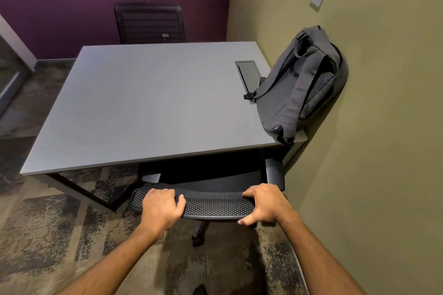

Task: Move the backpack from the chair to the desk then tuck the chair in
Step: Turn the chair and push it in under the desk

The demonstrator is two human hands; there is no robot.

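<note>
A grey backpack (302, 84) stands upright on the right end of the grey desk (143, 108), leaning against the olive wall. A black mesh-backed office chair (213, 206) sits at the desk's near edge, its seat and armrests partly under the desktop. My left hand (163, 208) grips the left part of the chair's backrest top. My right hand (263, 206) grips the right part of the same backrest top, fingers curled over it.
A second black chair (149, 23) stands at the desk's far side against the purple wall. A cable hatch (248, 73) is set into the desktop beside the backpack. The olive wall (371, 151) runs close along the right. Patterned carpet covers the floor.
</note>
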